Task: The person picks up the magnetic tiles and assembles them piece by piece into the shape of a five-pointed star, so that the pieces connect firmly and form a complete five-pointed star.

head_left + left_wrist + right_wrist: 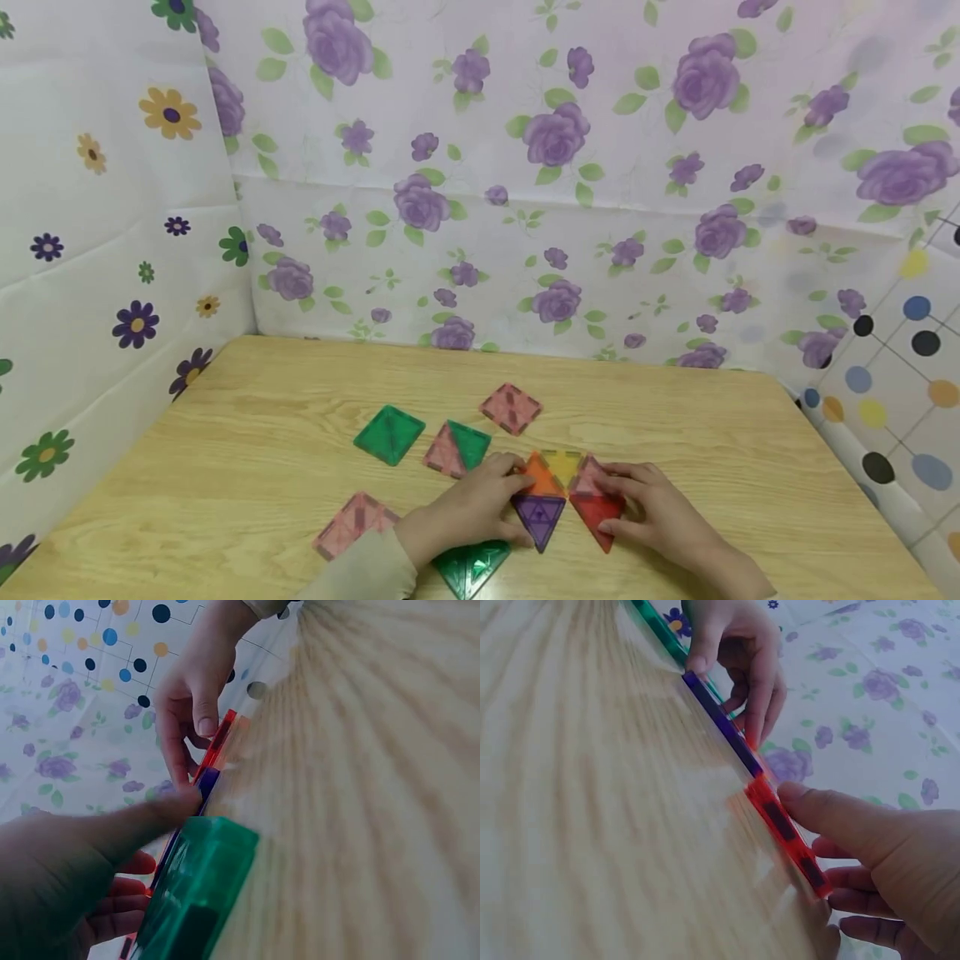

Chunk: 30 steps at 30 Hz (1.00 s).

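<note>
Triangular magnetic tiles lie flat on the table, edges together in a fan: orange (537, 478), yellow (562, 465), pink (587, 477), red (597, 515) and purple (538, 515). A gap separates the purple tile from the red one. With fingertips on the orange tile and thumb at the purple tile's lower tip, my left hand (480, 502) grips that side. My right hand (660, 510) holds the other side, fingers by the pink tile and thumb on the red one. In the right wrist view, the red tile's edge (787, 838) sits between thumb and fingers.
Green tiles (474, 568) lie under the left wrist, beside pink tiles (352, 521) partly behind the sleeve. Farther back are a green pair (389, 435), a pink-and-green pair (444, 452) and a pink pair (511, 408). Patterned cloths (480, 275) surround the wooden table (675, 408).
</note>
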Each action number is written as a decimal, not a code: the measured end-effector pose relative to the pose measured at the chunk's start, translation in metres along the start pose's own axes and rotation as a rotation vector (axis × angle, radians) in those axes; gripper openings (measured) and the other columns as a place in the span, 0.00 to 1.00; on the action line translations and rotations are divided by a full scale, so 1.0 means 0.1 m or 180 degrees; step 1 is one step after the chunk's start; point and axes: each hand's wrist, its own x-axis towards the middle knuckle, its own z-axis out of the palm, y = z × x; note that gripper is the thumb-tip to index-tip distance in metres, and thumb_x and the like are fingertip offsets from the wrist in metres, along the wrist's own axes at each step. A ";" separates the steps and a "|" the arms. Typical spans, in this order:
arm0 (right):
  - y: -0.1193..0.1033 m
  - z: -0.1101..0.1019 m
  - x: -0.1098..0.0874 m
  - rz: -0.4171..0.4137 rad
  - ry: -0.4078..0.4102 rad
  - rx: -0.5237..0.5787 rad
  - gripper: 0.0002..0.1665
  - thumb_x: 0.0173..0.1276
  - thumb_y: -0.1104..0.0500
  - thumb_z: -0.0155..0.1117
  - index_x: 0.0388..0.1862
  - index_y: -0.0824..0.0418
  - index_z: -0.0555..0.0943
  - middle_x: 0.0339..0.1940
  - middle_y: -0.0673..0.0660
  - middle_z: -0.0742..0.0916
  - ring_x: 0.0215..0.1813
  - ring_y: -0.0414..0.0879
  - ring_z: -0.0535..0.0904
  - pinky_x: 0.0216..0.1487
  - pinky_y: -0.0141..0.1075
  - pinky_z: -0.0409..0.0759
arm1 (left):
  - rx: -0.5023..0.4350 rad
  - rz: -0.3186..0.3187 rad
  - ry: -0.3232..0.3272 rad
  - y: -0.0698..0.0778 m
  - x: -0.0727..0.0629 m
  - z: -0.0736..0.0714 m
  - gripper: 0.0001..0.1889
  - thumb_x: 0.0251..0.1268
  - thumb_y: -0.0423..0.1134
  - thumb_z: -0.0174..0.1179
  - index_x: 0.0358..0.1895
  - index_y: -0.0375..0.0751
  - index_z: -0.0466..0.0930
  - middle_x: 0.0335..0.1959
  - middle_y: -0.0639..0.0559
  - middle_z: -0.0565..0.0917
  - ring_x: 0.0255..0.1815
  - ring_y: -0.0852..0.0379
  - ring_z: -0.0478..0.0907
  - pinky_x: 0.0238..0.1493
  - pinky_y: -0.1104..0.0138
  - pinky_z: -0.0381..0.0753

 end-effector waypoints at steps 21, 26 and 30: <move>0.11 0.01 0.01 -0.0288 -0.0098 0.0137 0.45 0.52 0.32 0.68 0.66 0.52 0.75 0.64 0.54 0.80 0.65 0.58 0.71 0.59 0.62 0.70 | 0.0321 -0.0615 0.0033 0.01 -0.10 0.06 0.54 0.39 0.73 0.66 0.67 0.38 0.69 0.63 0.48 0.72 0.65 0.50 0.67 0.67 0.56 0.68; 0.11 0.04 0.00 -0.0249 -0.0102 0.0239 0.46 0.52 0.31 0.67 0.68 0.50 0.73 0.66 0.53 0.78 0.68 0.60 0.69 0.59 0.65 0.68 | 0.0204 -0.0626 0.0088 0.00 -0.09 0.07 0.54 0.38 0.72 0.68 0.67 0.39 0.70 0.63 0.48 0.71 0.65 0.49 0.66 0.68 0.55 0.67; 0.09 0.04 -0.01 -0.0226 -0.0111 0.0293 0.46 0.52 0.31 0.66 0.68 0.48 0.72 0.68 0.52 0.77 0.67 0.59 0.70 0.60 0.64 0.68 | 0.0028 -0.0672 0.0137 0.00 -0.08 0.10 0.53 0.38 0.70 0.69 0.67 0.38 0.70 0.64 0.49 0.71 0.65 0.50 0.65 0.68 0.55 0.66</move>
